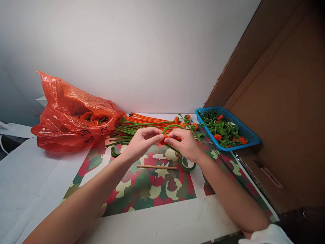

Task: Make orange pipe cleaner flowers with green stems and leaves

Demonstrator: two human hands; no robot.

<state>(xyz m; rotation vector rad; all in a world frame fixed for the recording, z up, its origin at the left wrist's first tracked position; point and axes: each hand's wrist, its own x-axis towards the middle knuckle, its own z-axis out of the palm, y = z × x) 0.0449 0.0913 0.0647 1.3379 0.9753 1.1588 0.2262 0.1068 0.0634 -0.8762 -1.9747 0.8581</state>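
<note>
Orange bag (68, 112), blue basket (250, 135)

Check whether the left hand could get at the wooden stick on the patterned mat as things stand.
Probably yes: the wooden stick lies bare on the patterned mat, just below the left hand, uncovered, though that hand is pinching an orange-and-green piece.
</note>
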